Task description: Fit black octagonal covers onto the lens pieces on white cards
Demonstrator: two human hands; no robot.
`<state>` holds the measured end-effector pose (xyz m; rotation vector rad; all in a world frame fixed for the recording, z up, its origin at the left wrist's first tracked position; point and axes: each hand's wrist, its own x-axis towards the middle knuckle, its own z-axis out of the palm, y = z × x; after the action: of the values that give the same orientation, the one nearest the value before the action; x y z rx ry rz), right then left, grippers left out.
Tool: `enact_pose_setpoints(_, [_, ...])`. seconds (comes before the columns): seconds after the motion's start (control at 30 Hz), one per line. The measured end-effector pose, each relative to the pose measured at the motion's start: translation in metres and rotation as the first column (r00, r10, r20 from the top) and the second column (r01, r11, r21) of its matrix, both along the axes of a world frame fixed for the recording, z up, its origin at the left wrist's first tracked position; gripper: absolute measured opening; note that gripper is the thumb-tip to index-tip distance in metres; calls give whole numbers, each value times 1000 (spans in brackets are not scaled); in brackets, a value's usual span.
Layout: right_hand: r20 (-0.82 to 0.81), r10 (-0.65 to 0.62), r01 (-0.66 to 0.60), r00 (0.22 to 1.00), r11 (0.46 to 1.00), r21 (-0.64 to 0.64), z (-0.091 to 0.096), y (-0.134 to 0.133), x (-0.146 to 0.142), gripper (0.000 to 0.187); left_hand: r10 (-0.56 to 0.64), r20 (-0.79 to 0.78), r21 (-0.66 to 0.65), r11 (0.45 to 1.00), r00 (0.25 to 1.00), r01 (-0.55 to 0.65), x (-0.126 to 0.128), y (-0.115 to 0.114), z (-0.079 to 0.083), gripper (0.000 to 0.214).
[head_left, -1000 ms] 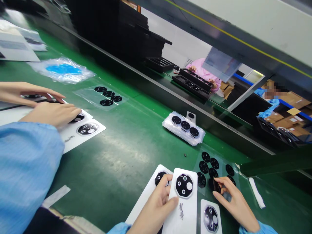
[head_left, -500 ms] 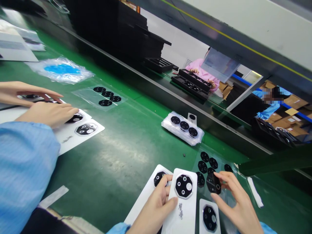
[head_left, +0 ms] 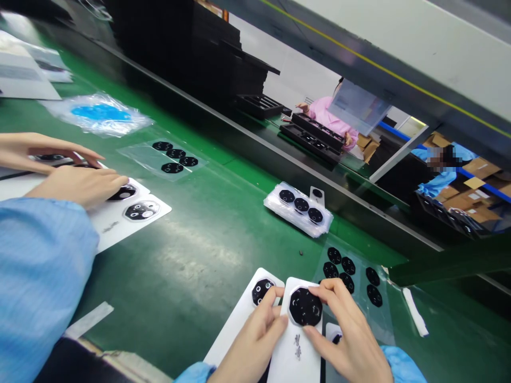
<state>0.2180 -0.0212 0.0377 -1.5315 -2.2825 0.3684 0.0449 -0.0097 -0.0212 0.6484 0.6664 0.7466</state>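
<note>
My left hand grips the left edge of a white phone back panel, which has an octagonal camera area near its top and dark script below. Between the thumb and fingers of my right hand is a black octagonal camera sticker, held over that camera area; whether it is fully down I cannot tell. A second white panel lies beside and behind my left hand. Under my right hand a smaller white card is mostly hidden. Past that hand lies a clear sheet bearing several black stickers.
A plastic-wrapped stack sits near the bench's back ledge. At left, a co-worker's hands rest on white panels. Another sticker sheet and a blue-filled bag lie behind. A green bar crosses the right side.
My right hand has moved left with the black sticker, from above the clear sheet to the camera area of the held panel. My left hand has hardly moved.
</note>
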Motion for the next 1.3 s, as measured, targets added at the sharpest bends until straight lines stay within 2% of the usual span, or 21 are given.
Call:
enact_pose_setpoints(0.2, [15,19,-19,1000,1000,0,2,1,-3,35,-16,-24,71,997,1000,18,0,-2,-4,41])
enact_pose_setpoints(1.03, [-30,48,-48,998,999,-2,6,5,-6,36,-27,-18,53,998,999,28,-1,-2,-4,46])
enact_pose_setpoints(1.3, [15,44,-44,999,998,-46,9,6,-7,41,-43,-49,78,996,998,47,-2,-2,0,42])
